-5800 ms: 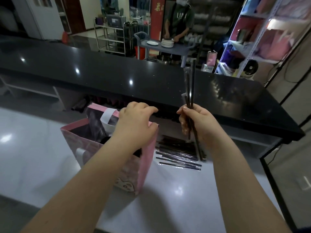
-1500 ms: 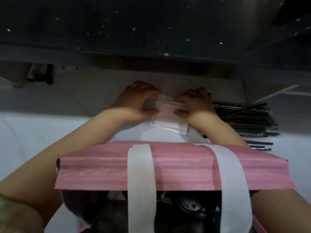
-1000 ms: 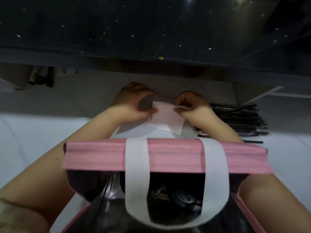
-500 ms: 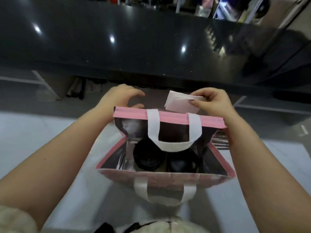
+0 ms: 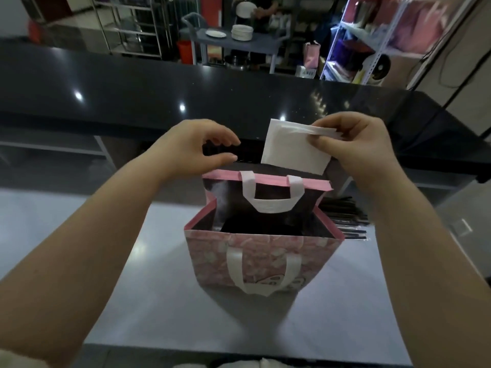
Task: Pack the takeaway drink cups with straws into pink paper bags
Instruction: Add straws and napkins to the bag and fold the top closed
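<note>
A pink paper bag (image 5: 261, 257) with white handles stands open on the pale worktop (image 5: 164, 301). Its inside is dark, and the cups in it cannot be made out. My right hand (image 5: 353, 144) pinches a folded white napkin (image 5: 293, 152) above the bag's far rim. My left hand (image 5: 198, 148) hovers just left of the napkin, above the bag's far left corner, fingers loosely curled and holding nothing. A pile of black wrapped straws (image 5: 345, 219) lies on the worktop to the right of the bag, partly hidden behind it.
A raised black counter (image 5: 132, 96) runs across behind the worktop. Beyond it are a grey cart with stacked plates (image 5: 241, 33), metal racks, a shelf unit at the right, and a person at the cart.
My head has risen, so the bag now looks further off. My right hand has lifted the napkin higher above the far rim. My left hand has come off the bag's edge.
</note>
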Demonstrator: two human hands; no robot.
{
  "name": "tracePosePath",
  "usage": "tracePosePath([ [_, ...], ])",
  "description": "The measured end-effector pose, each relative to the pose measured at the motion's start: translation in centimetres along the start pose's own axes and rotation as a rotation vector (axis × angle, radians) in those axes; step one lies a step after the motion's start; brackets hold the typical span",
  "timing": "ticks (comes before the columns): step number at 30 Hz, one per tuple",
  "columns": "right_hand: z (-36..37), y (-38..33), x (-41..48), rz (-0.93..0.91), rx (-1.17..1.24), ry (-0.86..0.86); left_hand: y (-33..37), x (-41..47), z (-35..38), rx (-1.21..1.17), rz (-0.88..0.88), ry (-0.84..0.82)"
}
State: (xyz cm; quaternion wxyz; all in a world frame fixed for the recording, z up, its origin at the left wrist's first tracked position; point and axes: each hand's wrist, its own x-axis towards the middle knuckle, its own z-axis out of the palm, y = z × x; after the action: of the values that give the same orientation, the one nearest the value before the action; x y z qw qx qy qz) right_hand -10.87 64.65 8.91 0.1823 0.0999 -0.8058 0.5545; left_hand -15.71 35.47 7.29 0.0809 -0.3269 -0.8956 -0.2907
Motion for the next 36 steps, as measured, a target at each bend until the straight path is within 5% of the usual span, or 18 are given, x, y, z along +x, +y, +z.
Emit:
tracePosePath([
  [6,0.9,-2.1,-3.8,0.064,-0.060,-0.158,2.0,-4.0,1.9,-0.060,0.033,-0.144],
  [12,1.6,-2.4,-6.0,0.096,-0.076,-0.173,1.9,-3.8,4.2,0.036,0.031,-0.219],
  [20,5.1,0.1,-6.1,-0.013,-0.428,-0.065,1.0,-3.3,5.4,-0.045,-0.029,-0.267],
  [26,6.0,2.0,-6.6,-0.118,-0.645,-0.146,0.8,-3.2,5.4,-0.129,-0.008,-0.201],
  [36,1.5,2.4,-8.7,-0.004,-0.215,0.200,0.9,-4.7,4.8,-0.429,-0.105,0.284],
])
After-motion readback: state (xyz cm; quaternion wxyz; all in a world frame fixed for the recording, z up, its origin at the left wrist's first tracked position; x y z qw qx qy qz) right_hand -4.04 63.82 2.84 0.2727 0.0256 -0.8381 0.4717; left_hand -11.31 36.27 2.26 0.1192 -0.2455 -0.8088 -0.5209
